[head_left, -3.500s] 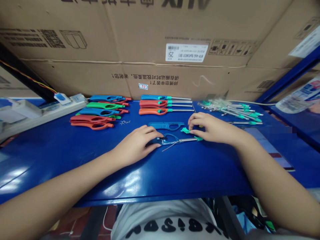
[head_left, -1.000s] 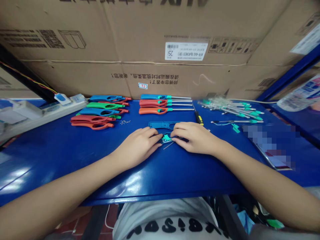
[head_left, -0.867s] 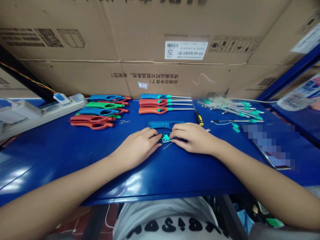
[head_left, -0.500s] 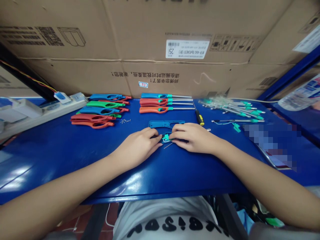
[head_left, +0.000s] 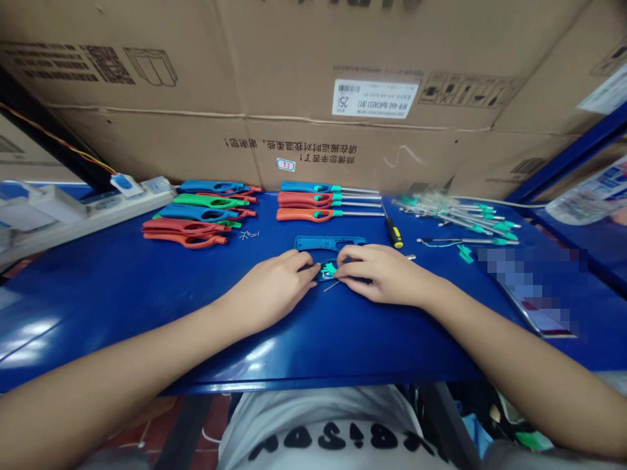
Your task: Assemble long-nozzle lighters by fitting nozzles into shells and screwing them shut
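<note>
A dark blue lighter half-shell with a green part (head_left: 328, 268) and thin wires in it lies between my hands, mostly hidden by them. My left hand (head_left: 277, 287) pinches its left end between thumb and fingers. Bent over its right side, my right hand (head_left: 379, 273) has its fingertips closed on the shell near the green part. Just behind the hands rests another blue half-shell (head_left: 313, 243). A thin rod (head_left: 332, 286) sticks out in front of the right fingertips.
Coloured lighter shells (head_left: 186, 227) and small screws (head_left: 249, 235) are at the left. Assembled lighters (head_left: 304, 214) lie at the back. To the right are a screwdriver (head_left: 393, 233), metal rods with green ends (head_left: 470, 219), a green piece (head_left: 465, 254) and a phone (head_left: 533, 307).
The view has shifted slightly. Both hands stay at the shell, and the right fingertips have moved a little over the green part.
</note>
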Demonstrator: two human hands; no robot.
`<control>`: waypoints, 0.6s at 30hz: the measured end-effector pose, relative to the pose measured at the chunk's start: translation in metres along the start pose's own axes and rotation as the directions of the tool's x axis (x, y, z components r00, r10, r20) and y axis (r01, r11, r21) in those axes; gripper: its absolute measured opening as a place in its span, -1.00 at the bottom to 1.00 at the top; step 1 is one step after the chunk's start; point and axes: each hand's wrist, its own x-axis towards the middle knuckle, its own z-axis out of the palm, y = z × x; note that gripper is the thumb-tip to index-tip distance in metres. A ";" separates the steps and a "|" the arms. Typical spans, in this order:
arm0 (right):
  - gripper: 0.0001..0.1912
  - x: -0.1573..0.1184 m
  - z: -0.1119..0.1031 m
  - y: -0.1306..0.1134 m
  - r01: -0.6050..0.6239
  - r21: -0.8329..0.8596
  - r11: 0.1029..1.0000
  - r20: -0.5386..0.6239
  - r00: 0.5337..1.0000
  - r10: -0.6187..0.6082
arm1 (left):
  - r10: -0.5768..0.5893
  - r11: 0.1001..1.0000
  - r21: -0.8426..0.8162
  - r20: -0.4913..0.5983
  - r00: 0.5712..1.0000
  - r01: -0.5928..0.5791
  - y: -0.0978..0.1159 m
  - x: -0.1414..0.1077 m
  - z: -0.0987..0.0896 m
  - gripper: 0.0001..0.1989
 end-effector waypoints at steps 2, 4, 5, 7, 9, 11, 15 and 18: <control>-0.79 0.000 -0.002 -0.001 0.006 0.020 1.000 -0.005 1.000 -0.006 | -0.001 1.000 -0.018 -0.011 1.000 0.000 -0.001 0.000 0.001 -0.65; -0.77 -0.001 -0.006 0.000 -0.001 0.071 0.998 -0.043 0.999 0.004 | 0.000 1.000 -0.030 -0.020 1.000 -0.001 -0.002 -0.001 0.001 -0.66; -0.75 -0.001 -0.009 0.002 -0.018 0.085 0.996 -0.071 0.997 0.024 | 0.003 0.999 -0.032 -0.023 1.000 -0.004 -0.002 0.000 0.001 -0.66; -0.73 -0.004 -0.016 0.007 -0.085 0.050 0.995 -0.133 0.987 0.091 | 0.008 0.999 -0.031 -0.028 1.000 -0.009 -0.003 0.000 0.001 -0.67; -0.71 -0.007 -0.024 0.016 -0.202 -0.061 0.977 -0.197 0.962 0.187 | 0.015 1.000 -0.026 -0.027 1.000 -0.016 -0.004 0.000 0.001 -0.67; -0.68 -0.012 -0.032 0.029 -0.360 -0.153 0.920 -0.248 0.916 0.317 | 0.021 1.000 -0.023 -0.025 0.999 -0.021 -0.005 0.000 0.001 -0.67; -0.68 -0.028 -0.046 0.064 -0.775 -0.182 0.605 -0.327 0.628 0.706 | 0.029 0.999 -0.029 -0.044 0.999 -0.031 -0.006 -0.001 0.004 -0.62; -0.67 -0.045 -0.053 0.091 -0.906 -0.137 0.400 -0.309 0.423 0.852 | 0.042 0.998 -0.033 -0.040 0.998 -0.044 -0.007 -0.001 0.005 -0.59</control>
